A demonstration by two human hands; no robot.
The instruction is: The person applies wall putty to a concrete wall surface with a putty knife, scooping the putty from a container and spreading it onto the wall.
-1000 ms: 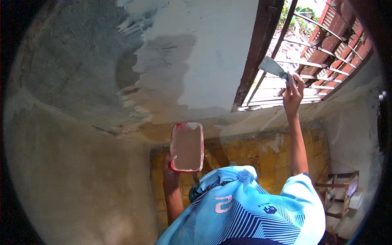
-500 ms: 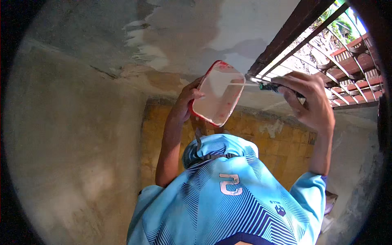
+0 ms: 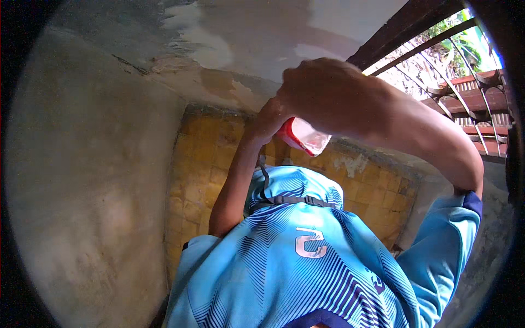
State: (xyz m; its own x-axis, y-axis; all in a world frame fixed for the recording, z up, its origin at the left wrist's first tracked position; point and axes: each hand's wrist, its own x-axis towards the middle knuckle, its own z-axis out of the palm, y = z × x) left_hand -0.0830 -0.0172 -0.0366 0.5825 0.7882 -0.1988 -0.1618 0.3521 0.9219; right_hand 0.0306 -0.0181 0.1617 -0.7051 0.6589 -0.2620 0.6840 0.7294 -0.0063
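My left hand [image 3: 272, 116] grips a red-rimmed plastic tub [image 3: 307, 136] with whitish smears inside. Much of the tub is behind my right arm; only its near lower corner shows. My right hand [image 3: 322, 90] reaches across above the tub toward the left, its back to me and its fingers curled. The putty knife that it held half a second ago, dark-handled with a thin pale blade, is hidden behind the hand now. Just beyond both hands is the grey wall [image 3: 257, 38] with pale, uneven patches of filler.
A dark-framed window with metal bars [image 3: 465, 104] stands at the upper right, with greenery outside. Another bare plaster wall [image 3: 98, 180] rises on the left. Below lies a worn yellow tiled floor [image 3: 202, 164].
My right hand has swung left from beside the window across the tub, covering the knife and most of the tub. The tub has tilted, and my left hand has shifted slightly right.
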